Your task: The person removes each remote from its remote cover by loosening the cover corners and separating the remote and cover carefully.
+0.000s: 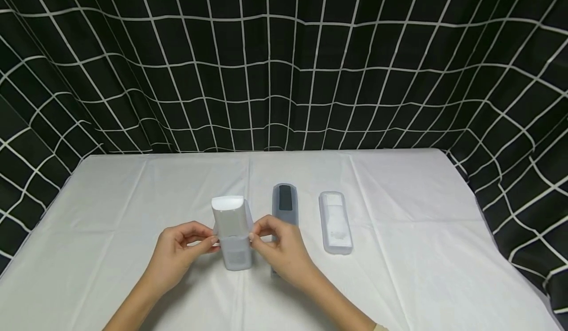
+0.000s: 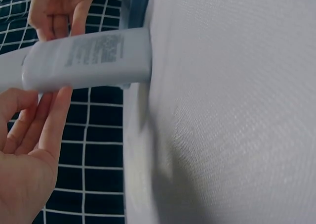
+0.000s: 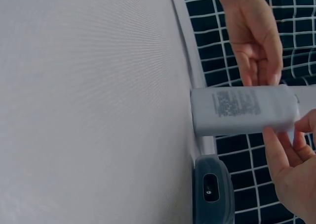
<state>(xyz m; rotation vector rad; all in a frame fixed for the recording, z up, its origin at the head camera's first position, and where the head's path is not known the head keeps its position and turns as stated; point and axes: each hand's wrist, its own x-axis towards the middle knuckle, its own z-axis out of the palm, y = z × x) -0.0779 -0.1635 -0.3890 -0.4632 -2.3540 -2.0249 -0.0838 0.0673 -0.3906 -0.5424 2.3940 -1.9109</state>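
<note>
A white remote control (image 1: 230,221) stands upright in the head view, its lower part inside a translucent sleeve (image 1: 236,257). My left hand (image 1: 173,254) pinches the sleeve's left edge with thumb and fingers. On the opposite edge, my right hand (image 1: 286,254) pinches it too. Both wrist views show small printed text through the sleeve (image 2: 98,56) (image 3: 237,108), and its lower end sits right at the white cloth. The remote's upper end sticks out beyond the sleeve.
Behind my right hand lies a grey remote control (image 1: 285,207) with a dark screen, partly hidden. Farther right, a white remote in a clear cover (image 1: 336,222) lies flat. White cloth (image 1: 421,252) covers the table; a black gridded curtain (image 1: 284,84) hangs behind and at both sides.
</note>
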